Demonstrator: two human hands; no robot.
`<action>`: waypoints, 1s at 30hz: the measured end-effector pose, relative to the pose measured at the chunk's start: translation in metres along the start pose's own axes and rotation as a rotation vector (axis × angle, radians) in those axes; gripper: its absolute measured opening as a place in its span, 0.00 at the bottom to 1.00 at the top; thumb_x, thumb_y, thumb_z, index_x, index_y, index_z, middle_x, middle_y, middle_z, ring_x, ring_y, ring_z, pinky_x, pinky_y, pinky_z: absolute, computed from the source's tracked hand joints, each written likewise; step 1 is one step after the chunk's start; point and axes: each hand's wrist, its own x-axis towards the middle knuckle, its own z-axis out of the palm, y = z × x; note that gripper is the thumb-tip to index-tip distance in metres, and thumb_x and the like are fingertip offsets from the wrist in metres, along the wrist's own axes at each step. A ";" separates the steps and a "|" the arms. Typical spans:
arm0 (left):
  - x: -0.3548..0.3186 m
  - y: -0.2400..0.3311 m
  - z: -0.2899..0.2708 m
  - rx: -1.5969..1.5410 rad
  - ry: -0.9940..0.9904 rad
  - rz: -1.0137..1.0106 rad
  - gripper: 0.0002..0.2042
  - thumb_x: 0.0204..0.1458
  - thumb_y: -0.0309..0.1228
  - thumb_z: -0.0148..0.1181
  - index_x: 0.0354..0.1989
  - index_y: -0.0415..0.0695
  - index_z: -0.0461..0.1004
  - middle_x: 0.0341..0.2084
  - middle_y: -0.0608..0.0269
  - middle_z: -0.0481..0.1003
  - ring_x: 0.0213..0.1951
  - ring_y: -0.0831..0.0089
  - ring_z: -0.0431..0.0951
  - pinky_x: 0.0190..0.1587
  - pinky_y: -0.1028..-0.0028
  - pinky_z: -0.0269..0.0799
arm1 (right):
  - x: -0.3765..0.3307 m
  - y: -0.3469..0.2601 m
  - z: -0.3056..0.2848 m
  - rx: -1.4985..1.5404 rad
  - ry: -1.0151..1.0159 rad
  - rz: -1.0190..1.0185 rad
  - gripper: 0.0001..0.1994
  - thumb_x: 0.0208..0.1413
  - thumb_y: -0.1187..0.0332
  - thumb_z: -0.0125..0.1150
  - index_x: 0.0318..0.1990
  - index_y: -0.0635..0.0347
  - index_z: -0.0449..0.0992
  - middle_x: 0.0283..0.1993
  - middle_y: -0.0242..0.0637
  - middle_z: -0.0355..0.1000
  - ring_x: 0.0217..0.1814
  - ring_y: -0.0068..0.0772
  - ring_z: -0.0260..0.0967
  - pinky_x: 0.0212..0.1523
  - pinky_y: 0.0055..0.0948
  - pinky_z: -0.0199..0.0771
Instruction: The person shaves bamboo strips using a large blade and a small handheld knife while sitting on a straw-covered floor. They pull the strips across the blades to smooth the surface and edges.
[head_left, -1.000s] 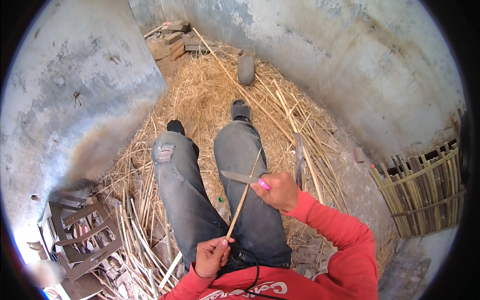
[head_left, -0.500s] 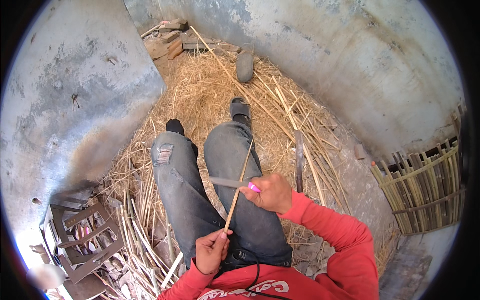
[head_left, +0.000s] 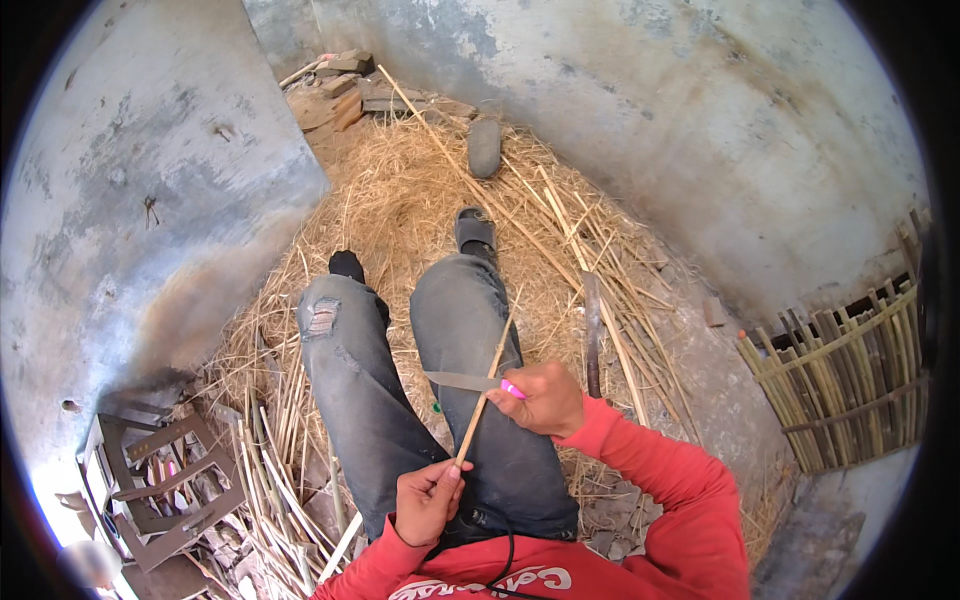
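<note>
My left hand [head_left: 427, 502] is closed around the near end of a thin bamboo strip [head_left: 471, 432], thumb on top. The strip slants up and away over my right thigh. In my right hand [head_left: 545, 398] is a knife with a pink handle [head_left: 513, 388], gripped in a closed fist. Its grey blade [head_left: 462, 380] points left and lies across the strip, against it, with my right thumb close to the crossing. The part of the handle inside my palm is hidden.
Thin shavings [head_left: 400, 170] cover the floor around my feet. Long bamboo strips [head_left: 610, 290] and a dark curved blade-like tool [head_left: 592, 335] lie to the right. A slatted bamboo basket [head_left: 845, 385] stands at the right wall. At left are a brown frame [head_left: 180, 490] and more strips [head_left: 275, 480].
The view has shifted slightly. The blade still crosses the strip, now a little closer to my left hand. Both hands keep their grips.
</note>
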 end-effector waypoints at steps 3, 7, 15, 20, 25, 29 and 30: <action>0.000 -0.001 -0.002 -0.040 0.019 -0.029 0.12 0.69 0.31 0.55 0.49 0.33 0.78 0.20 0.70 0.68 0.16 0.87 0.58 0.17 0.82 0.50 | 0.001 0.001 0.007 -0.028 0.003 0.007 0.28 0.64 0.47 0.60 0.17 0.58 0.71 0.15 0.43 0.68 0.16 0.50 0.69 0.19 0.45 0.68; -0.011 -0.004 -0.006 -0.067 0.055 -0.015 0.13 0.69 0.32 0.54 0.48 0.32 0.76 0.21 0.69 0.66 0.17 0.85 0.56 0.17 0.81 0.49 | 0.005 -0.005 0.008 -0.100 -0.022 0.002 0.27 0.61 0.44 0.62 0.19 0.57 0.73 0.15 0.43 0.70 0.16 0.50 0.71 0.18 0.44 0.71; -0.044 -0.012 -0.016 -0.041 0.051 -0.034 0.13 0.69 0.31 0.54 0.49 0.32 0.77 0.19 0.71 0.66 0.17 0.86 0.58 0.18 0.81 0.50 | 0.003 -0.006 0.008 -0.141 0.048 -0.006 0.29 0.61 0.42 0.60 0.17 0.57 0.71 0.14 0.42 0.68 0.15 0.48 0.69 0.17 0.43 0.69; -0.039 -0.009 -0.012 0.032 0.066 -0.028 0.12 0.69 0.30 0.54 0.50 0.32 0.78 0.19 0.72 0.68 0.16 0.88 0.59 0.18 0.83 0.52 | 0.001 0.000 0.003 -0.117 0.007 -0.087 0.29 0.62 0.42 0.60 0.18 0.56 0.71 0.15 0.41 0.69 0.15 0.46 0.70 0.17 0.42 0.68; -0.017 -0.011 -0.011 0.005 0.050 0.008 0.13 0.68 0.32 0.55 0.47 0.32 0.78 0.19 0.71 0.67 0.16 0.86 0.58 0.18 0.81 0.51 | 0.002 -0.003 0.007 -0.092 0.048 -0.033 0.28 0.62 0.44 0.61 0.18 0.56 0.71 0.15 0.41 0.68 0.15 0.47 0.70 0.17 0.42 0.69; -0.034 -0.011 -0.015 -0.054 0.050 -0.046 0.13 0.69 0.32 0.55 0.48 0.32 0.77 0.18 0.71 0.65 0.16 0.86 0.57 0.18 0.80 0.50 | 0.003 0.001 0.009 -0.132 0.092 0.002 0.29 0.63 0.45 0.60 0.17 0.57 0.69 0.15 0.43 0.66 0.16 0.48 0.68 0.18 0.43 0.67; -0.038 -0.014 -0.018 -0.057 0.051 -0.052 0.13 0.69 0.32 0.55 0.48 0.32 0.77 0.18 0.71 0.65 0.16 0.86 0.57 0.18 0.80 0.50 | 0.002 -0.001 0.008 -0.153 0.080 -0.031 0.29 0.63 0.45 0.60 0.17 0.57 0.69 0.15 0.43 0.66 0.16 0.49 0.68 0.18 0.43 0.67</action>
